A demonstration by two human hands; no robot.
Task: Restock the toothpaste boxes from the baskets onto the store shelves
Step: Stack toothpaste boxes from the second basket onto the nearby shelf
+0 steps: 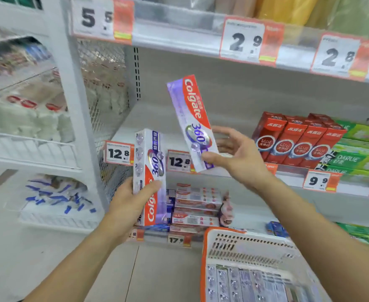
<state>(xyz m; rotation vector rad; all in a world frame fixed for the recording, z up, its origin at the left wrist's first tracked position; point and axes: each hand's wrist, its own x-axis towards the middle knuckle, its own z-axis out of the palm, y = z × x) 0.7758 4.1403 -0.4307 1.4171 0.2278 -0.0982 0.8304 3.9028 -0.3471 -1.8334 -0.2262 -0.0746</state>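
Observation:
My right hand (233, 156) pinches the lower end of a purple and red Colgate 360 box (191, 118), held upright and tilted in front of the middle shelf (220, 171). My left hand (133, 203) grips a second Colgate 360 box (149, 171) upright at the shelf's left end, its logo at the bottom. A white basket with an orange rim (203, 258) sits at the lower right, with several more purple boxes (244, 284) packed inside. The left half of the middle shelf is bare.
Red toothpaste boxes (297, 140) and green Darlie boxes (358, 149) fill the right of the middle shelf. Stacked toothpaste boxes (197, 205) lie on the shelf below. Price tags (118, 153) line the shelf edges. A white rack (74, 118) with packaged goods stands at the left.

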